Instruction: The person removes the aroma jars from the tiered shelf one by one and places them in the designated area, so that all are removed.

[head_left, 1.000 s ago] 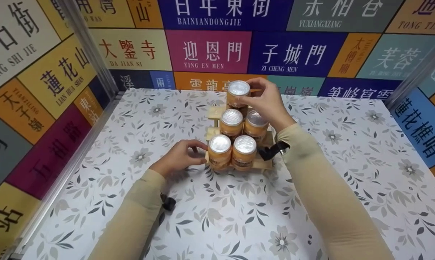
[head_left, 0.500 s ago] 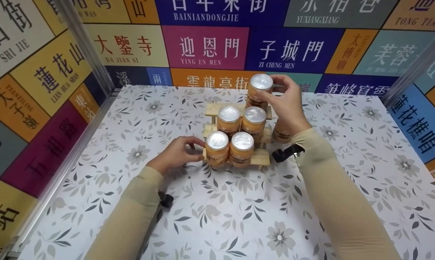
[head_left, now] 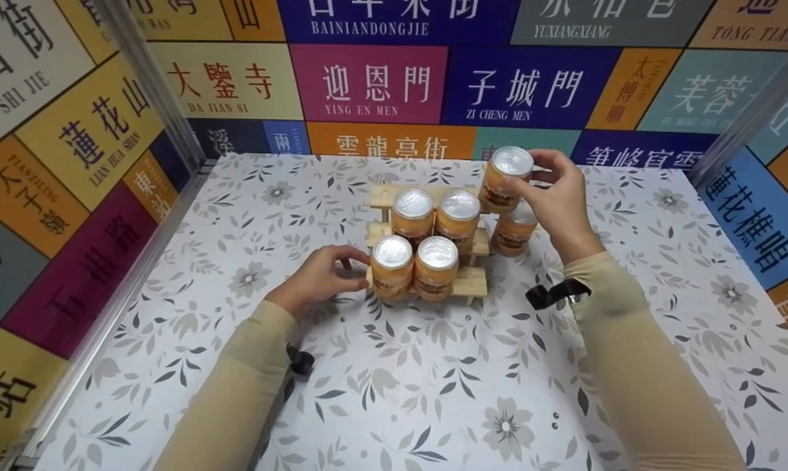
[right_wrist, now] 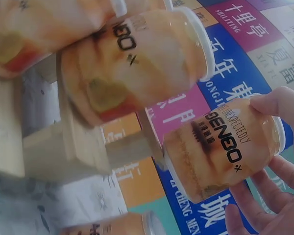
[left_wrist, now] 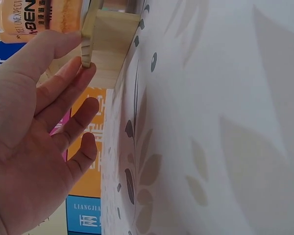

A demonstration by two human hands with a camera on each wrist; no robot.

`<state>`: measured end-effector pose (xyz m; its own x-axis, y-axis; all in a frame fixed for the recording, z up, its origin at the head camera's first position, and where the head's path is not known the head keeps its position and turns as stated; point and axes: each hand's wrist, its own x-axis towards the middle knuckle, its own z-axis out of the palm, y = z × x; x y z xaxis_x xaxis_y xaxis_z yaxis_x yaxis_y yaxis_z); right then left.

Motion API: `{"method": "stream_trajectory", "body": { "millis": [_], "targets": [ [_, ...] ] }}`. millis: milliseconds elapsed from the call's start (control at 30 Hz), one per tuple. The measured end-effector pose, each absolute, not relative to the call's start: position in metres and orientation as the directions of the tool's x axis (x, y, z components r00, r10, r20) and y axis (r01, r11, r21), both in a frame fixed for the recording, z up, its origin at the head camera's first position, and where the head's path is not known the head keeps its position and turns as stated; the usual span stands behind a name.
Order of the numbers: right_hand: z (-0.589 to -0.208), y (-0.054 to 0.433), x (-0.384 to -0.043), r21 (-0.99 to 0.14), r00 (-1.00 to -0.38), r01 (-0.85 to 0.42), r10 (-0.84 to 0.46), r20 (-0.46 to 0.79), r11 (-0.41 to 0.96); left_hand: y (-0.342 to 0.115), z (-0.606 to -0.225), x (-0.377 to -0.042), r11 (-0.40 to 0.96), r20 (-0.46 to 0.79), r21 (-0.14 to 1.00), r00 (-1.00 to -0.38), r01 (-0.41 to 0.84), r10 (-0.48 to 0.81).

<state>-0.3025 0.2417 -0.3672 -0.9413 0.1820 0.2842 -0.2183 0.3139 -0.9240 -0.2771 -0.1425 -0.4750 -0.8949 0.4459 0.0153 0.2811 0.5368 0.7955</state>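
Observation:
My right hand [head_left: 564, 199] grips an orange drink can [head_left: 503, 183] with a silver top, holding it up beyond the right end of a stepped wooden stand [head_left: 469, 282]. In the right wrist view, thumb and fingers wrap this held can [right_wrist: 228, 147], lettered "BENBO". My left hand [head_left: 318, 278] is at the stand's left front end; the left wrist view shows its thumb and fingertips pinching the board edge [left_wrist: 87, 46]. Two similar cans [head_left: 412, 268] stand on the front step and two more cans [head_left: 458, 212] on the middle step.
Another can [head_left: 514, 232] stands on the table right of the stand, partly below the held one. A floral cloth covers the table [head_left: 394, 405]. Colourful lettered panels [head_left: 374, 85] wall off the back and both sides.
My right hand has carried the can from above the top step rightward past the stand's end. The can on the table, earlier mostly covered by that arm, now shows. My left hand stays on the stand.

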Motion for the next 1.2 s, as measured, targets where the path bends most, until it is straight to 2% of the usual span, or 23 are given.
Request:
{"method": "stream_trajectory", "body": {
  "millis": [333, 933, 1200],
  "targets": [
    [-0.371, 0.273, -0.288, -0.912, -0.938, -0.18, 0.215, 0.273, 0.369, -0.144, -0.475, -0.279, 0.551, -0.003, 0.791, -0.899, 0.267, 0.439],
    [-0.394, 0.329, -0.286, -0.923, -0.926, -0.073, 0.318, 0.204, 0.378, -0.143, -0.476, -0.277, 0.539, 0.018, 0.792, -0.893, 0.287, 0.449],
    [-0.409, 0.343, -0.288, -0.913, -0.937, 0.013, 0.324, 0.131, 0.408, -0.143, -0.475, -0.277, 0.553, -0.023, 0.796, -0.9, 0.247, 0.434]
  ]
}}
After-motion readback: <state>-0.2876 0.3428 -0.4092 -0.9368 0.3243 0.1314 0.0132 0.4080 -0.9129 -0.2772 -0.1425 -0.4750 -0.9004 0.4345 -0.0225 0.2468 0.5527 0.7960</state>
